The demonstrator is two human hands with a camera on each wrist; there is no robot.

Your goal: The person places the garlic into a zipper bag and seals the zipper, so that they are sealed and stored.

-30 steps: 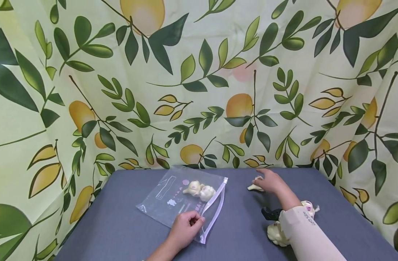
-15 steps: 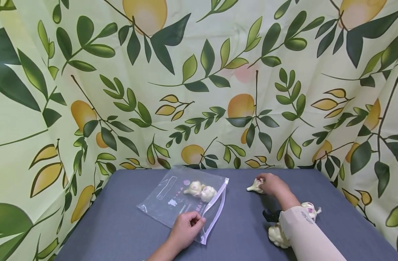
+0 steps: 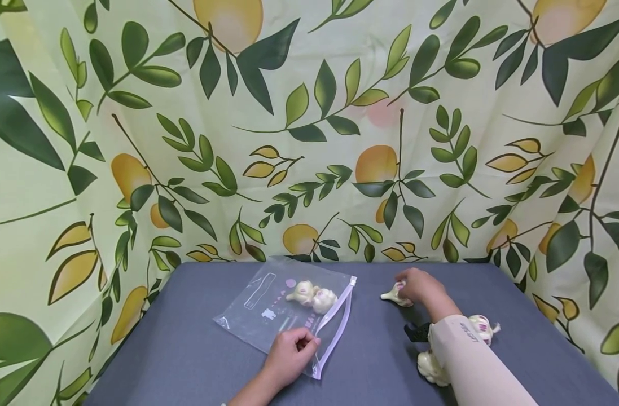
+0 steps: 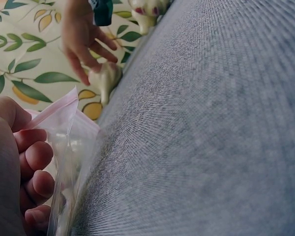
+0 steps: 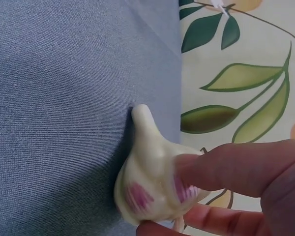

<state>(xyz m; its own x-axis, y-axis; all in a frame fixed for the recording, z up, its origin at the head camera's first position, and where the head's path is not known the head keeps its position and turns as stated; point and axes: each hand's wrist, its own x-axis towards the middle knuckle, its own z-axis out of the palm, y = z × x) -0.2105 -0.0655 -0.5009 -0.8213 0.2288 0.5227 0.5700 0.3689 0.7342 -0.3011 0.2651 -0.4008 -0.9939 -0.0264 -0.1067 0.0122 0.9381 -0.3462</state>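
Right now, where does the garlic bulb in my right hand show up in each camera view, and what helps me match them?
Head: the garlic bulb is right of centre, in the lower half, partly hidden by your right hand.
Left wrist: the garlic bulb is upper left, just below that hand's fingers.
Right wrist: the garlic bulb is low, near the middle, stem up.
Shared landmark: the leaf-print cloth.

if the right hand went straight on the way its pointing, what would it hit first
The right hand would meet the garlic bulb first; they are in contact. Beyond it, probably the printed cloth, though depth is hard to judge.
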